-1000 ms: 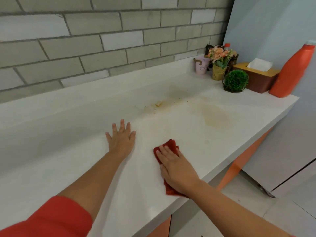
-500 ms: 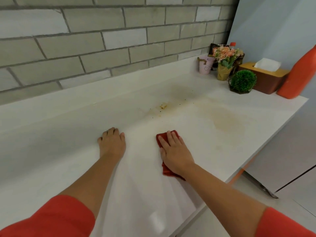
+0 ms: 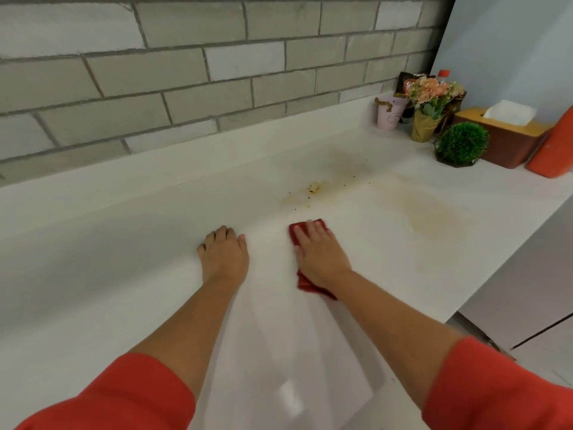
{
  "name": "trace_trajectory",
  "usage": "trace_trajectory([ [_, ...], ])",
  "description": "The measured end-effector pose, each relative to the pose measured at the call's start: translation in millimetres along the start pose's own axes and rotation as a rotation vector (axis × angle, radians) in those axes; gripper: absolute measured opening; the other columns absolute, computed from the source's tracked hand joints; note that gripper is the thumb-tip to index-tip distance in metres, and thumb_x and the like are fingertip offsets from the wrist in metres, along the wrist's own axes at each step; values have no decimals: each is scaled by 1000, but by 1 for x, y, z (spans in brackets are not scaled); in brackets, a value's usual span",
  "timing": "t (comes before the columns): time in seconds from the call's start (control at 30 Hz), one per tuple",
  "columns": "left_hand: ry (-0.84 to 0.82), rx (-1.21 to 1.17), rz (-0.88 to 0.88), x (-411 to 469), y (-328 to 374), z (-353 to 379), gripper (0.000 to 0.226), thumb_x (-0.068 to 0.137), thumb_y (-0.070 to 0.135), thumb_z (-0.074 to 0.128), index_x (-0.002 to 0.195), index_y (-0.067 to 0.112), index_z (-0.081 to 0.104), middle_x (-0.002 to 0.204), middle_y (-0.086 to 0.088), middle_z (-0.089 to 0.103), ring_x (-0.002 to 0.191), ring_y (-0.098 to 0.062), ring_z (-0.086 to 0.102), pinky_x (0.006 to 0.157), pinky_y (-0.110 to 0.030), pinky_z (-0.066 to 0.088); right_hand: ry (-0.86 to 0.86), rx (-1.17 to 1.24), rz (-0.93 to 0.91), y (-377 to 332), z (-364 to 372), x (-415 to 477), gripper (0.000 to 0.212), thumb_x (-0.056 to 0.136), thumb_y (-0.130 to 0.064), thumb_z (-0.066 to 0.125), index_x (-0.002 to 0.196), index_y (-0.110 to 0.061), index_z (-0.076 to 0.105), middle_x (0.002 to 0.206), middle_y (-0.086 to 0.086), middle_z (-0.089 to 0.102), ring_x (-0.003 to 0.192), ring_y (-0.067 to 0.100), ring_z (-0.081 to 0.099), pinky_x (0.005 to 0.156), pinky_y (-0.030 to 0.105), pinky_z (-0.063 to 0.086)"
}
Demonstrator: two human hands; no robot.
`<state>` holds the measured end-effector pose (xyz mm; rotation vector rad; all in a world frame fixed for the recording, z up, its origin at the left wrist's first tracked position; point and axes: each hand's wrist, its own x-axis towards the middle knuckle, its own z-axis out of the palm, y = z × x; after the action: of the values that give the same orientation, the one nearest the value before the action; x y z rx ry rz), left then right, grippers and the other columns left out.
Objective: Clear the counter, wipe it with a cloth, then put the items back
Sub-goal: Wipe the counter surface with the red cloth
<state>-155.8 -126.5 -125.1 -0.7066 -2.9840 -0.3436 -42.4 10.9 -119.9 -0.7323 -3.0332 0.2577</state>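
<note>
Left half of frame: the white counter (image 3: 124,259) lies bare below the grey brick wall.

Centre left: the left hand (image 3: 224,256) rests on the counter, fingers loosely bent, holding nothing. It appears to act as a brace.

Centre: the right hand (image 3: 321,256) lies flat with straight fingers, pressing the red cloth (image 3: 306,285) to the surface.

Above the cloth: a speckled brown stain (image 3: 313,189), untouched. Right of centre: a wider yellowish smear (image 3: 434,218), also untouched.

Upper right corner: the pink cup (image 3: 389,114), flower pot (image 3: 426,100), green ball plant (image 3: 463,144), tissue box (image 3: 508,138) and orange bottle (image 3: 555,147) stand grouped.

Assessment: the wiping step is in hand and incomplete. The next move calls for firm pressure, carrying the cloth up and rightward across both marks.
</note>
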Motion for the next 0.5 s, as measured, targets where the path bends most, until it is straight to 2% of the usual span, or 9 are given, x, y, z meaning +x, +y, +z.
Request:
trace_trajectory([
  [0.1,7,2,13,-1,-1,-1,45,102,29,22,135,8,42,142,-7,41,129,-27,36,104,-41,28,-14,34,-233,-20,4,-44,53,101,-37,13,151,-21,10,160,4,2,148,18,-2,117,28,-8],
  [0.17,3,1,14,-1,-1,-1,45,102,30,21,136,8,41,143,-7,41,130,-26,36,105,-41,28,-20,63,-278,-8,1,-71,68,88,-49,-3,151,-26,13,160,-1,4,148,14,-1,113,25,-11],
  [0.23,-6,-1,8,-1,0,-2,46,102,30,20,137,9,40,143,-6,40,130,-26,35,106,-40,27,-13,50,-176,16,-3,-70,85,74,-52,-13,150,-28,14,160,-2,6,147,14,2,116,29,-7],
  [0.27,-9,1,5,-1,0,-2,46,102,30,20,136,9,40,143,-6,40,130,-26,35,106,-40,27,1,23,-99,27,-4,-61,83,75,-52,-12,150,-27,13,160,-1,6,148,15,3,118,33,-4],
  [0.37,-7,7,5,0,0,0,46,102,30,19,137,9,40,143,-6,40,131,-25,34,107,-39,27,26,-43,115,41,-9,-15,56,99,-38,10,151,-20,9,159,8,4,148,22,2,120,40,0],
  [0.43,-5,6,2,1,0,1,47,102,31,18,138,10,39,144,-5,39,132,-24,33,108,-38,25,18,-72,173,31,-8,17,54,101,-33,16,151,-16,7,158,14,4,147,27,1,120,42,1],
  [0.5,-2,-3,1,2,0,2,47,102,32,18,138,10,39,145,-4,38,134,-23,32,109,-38,24,4,-68,152,11,-3,38,55,101,-33,16,151,-14,5,158,16,3,147,29,0,120,42,0],
])
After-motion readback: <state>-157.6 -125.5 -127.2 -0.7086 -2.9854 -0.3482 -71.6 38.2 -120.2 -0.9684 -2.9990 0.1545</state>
